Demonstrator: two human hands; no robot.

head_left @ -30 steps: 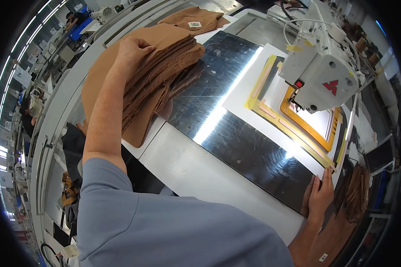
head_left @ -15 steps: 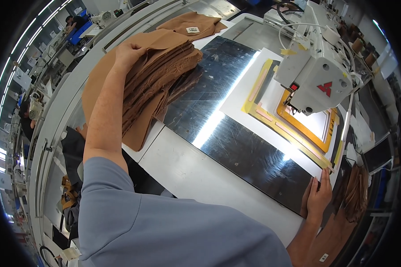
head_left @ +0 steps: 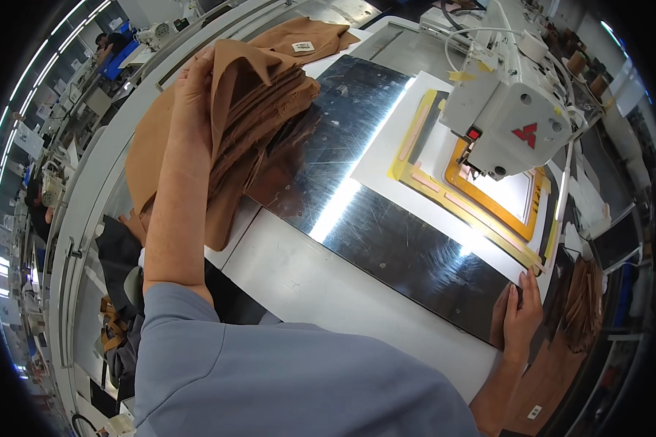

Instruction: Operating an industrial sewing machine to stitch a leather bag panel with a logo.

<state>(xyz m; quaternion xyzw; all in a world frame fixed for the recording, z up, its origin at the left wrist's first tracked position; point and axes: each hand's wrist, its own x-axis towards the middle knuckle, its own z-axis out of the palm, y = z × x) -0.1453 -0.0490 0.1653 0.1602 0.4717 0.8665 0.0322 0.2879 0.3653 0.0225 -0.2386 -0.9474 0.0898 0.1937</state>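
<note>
Brown fabric panel (head_left: 229,64) has lifted, curling over.

Workshop under strip lights

A white table (head_left: 299,258) spans the middle, with a pale rail (head_left: 95,167) curving along its left side. Beyond the rail, workstations (head_left: 87,105) recede into a crowded room. At the far left stands a white sewing machine (head_left: 155,34), near a person (head_left: 108,46) in dark clothing and something blue (head_left: 120,64). Long white strip lights (head_left: 46,64) run overhead on the left; lower down, bright patches (head_left: 1,268) may be windows, too blurred to tell. On the far right, brown spools (head_left: 576,63) stand beneath another light (head_left: 614,36).
</note>
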